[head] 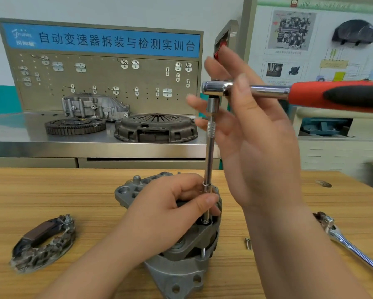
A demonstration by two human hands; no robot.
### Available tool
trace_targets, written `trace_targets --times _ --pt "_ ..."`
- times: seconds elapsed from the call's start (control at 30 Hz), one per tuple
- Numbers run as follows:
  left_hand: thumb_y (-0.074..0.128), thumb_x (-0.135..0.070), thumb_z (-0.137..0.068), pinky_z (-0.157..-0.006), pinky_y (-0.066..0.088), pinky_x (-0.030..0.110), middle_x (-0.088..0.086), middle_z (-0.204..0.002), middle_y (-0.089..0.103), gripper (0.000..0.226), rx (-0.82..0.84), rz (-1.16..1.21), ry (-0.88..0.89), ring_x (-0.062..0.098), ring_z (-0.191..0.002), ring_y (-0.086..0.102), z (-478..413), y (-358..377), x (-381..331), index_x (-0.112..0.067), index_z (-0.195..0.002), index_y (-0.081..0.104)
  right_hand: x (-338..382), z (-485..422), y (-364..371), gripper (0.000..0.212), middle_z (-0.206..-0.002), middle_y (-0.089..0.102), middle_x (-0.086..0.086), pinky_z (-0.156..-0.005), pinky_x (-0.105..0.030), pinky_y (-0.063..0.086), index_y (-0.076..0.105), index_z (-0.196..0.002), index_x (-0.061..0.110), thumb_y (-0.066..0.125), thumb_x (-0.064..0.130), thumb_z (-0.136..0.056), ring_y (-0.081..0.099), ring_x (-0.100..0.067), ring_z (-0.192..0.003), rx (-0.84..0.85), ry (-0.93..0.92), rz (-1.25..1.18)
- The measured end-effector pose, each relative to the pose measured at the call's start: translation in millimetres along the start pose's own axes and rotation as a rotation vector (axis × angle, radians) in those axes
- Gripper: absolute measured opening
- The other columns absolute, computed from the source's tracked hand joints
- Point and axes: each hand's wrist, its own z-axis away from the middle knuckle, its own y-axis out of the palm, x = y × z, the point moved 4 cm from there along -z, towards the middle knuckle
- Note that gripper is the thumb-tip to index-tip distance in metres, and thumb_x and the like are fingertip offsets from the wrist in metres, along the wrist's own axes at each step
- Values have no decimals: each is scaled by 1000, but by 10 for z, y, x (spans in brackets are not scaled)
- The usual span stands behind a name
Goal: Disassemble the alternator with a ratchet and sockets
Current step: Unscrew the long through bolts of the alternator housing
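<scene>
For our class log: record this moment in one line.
left hand: pinches extension on alternator | right hand: touches ratchet

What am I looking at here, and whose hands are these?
There is no machine here. These are a person's two bare hands, filmed by one camera worn on their head, looking forward and down. On the wooden table stands the alternator, a car's generator, partly taken apart. The left hand grips its top to steady it. The right hand, fingers spread, is at the neck of a red-handled ratchet, whose long extension bar reaches down to the alternator. Also on the table are a removed part at the left, and a loose bolt and a second wrench at the right.
</scene>
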Motion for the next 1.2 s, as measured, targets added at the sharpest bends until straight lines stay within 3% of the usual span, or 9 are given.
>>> trace_targets --times 0.17,0.4,0.5,0.63,0.83,0.93,1.03,1.1,1.2 --pt "54 -39 -85 -82 48 24 -19 -84 74 12 19 4 9 -2 -89 67 9 14 2 -41 -85 66 -67 -3 11 44 -102 75 1 -74 -28 56 51 -128 19 33 43 -96 73 -21 -79 44 254 -225" --pt "62 -31 -90 -87 50 35 -18 -78 74 9 -13 -4 -1 1 -85 68 -2 -1 24 -29 -85 69 12 24 38 24 -124 66 8 -92 -32 49 64 -111 31 48 27 -93 63 -20 -111 4 -33 75" --pt "63 -43 -86 -81 50 27 -18 -79 74 13 -7 10 9 -2 -84 68 4 3 6 -31 -83 69 -33 14 38 30 -116 70 5 -81 -26 54 59 -118 27 41 36 -96 71 -23 -96 45 121 -130" --pt "57 -37 -84 -81 50 22 -19 -82 74 10 11 -20 26 -2 -86 68 10 8 4 -36 -85 67 -83 15 38 46 -98 76 0 -77 -29 57 53 -126 19 34 48 -95 72 -21 -83 55 288 -230" --pt "58 -46 -85 -88 51 38 -19 -78 74 33 -1 19 -14 0 -84 68 0 1 5 -15 -86 68 15 23 46 22 -116 69 12 -90 -30 48 67 -107 30 51 27 -93 63 -8 -105 12 -26 53" --pt "61 -47 -86 -84 52 31 -19 -78 74 33 -4 -6 -3 -1 -82 68 1 4 3 -15 -85 68 -26 12 52 27 -116 70 7 -83 -28 52 63 -114 28 47 37 -94 71 -19 -94 43 92 -96" --pt "56 -40 -85 -79 48 17 -19 -82 74 13 16 -23 21 -3 -87 67 11 8 1 -33 -88 67 -77 10 14 43 -98 76 1 -74 -28 57 55 -123 21 33 46 -95 73 -20 -76 65 255 -251" --pt "54 -39 -85 -83 49 22 -20 -83 73 13 33 -27 24 1 -90 67 13 6 14 -39 -86 67 -91 8 12 46 -91 76 0 -70 -27 58 53 -125 20 29 47 -97 73 -19 -72 63 298 -273" --pt "56 -46 -82 -83 53 48 -23 -71 70 12 33 5 13 22 -88 71 2 -7 19 -37 -84 63 -72 -4 -11 35 -105 74 3 -75 -28 54 61 -118 27 46 45 -92 69 -17 -89 27 175 -111"
